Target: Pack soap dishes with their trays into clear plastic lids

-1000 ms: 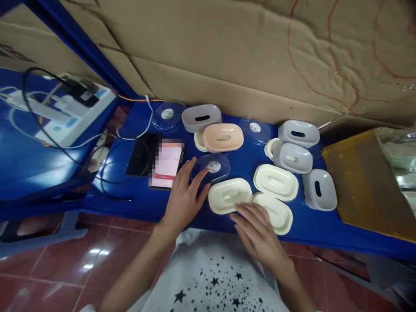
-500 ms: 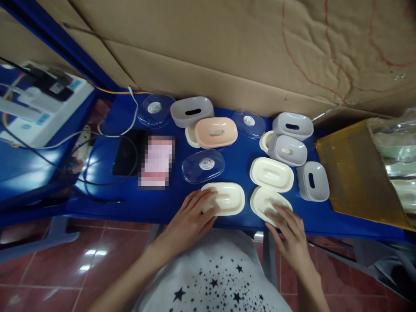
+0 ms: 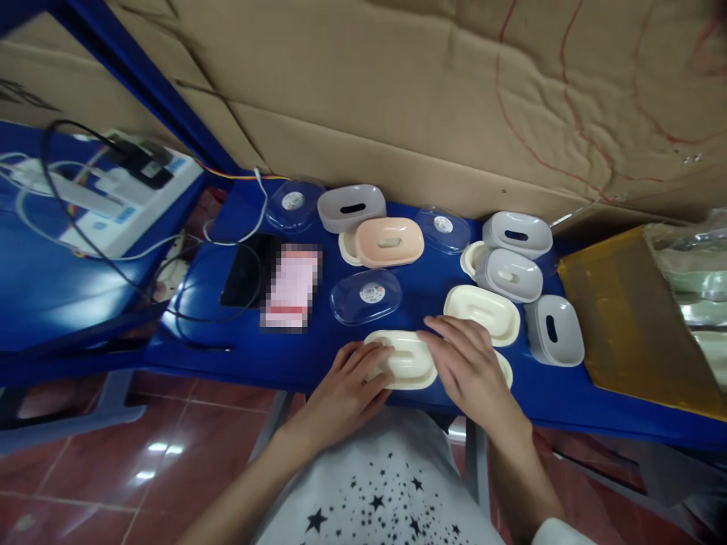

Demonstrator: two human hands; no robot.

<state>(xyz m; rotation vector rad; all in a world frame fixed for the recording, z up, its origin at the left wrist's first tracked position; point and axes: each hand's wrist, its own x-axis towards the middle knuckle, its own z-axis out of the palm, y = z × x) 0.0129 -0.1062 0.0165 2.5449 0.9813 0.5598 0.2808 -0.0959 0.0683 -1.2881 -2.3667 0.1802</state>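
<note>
A cream oval dish with a raised middle lies near the table's front edge. My left hand grips its left end, fingers over the rim and thumb at the near side. At the dish's right end, my right hand has its fingers stretched out over the rim, with the fingertips touching or just above it. A second cream dish sits behind the right hand. A third cream dish is mostly hidden under that hand. Beyond the left hand lies a clear plastic cover with a round sticker.
Slotted grey boxes stand to the right and back. A peach box is at the middle back. A phone and cables lie left, near a power strip. An open carton borders the right side.
My left hand came from the clear cover to the cream dish, which sits slightly nearer. My right hand went to the right-hand dish, then back left to this one.
</note>
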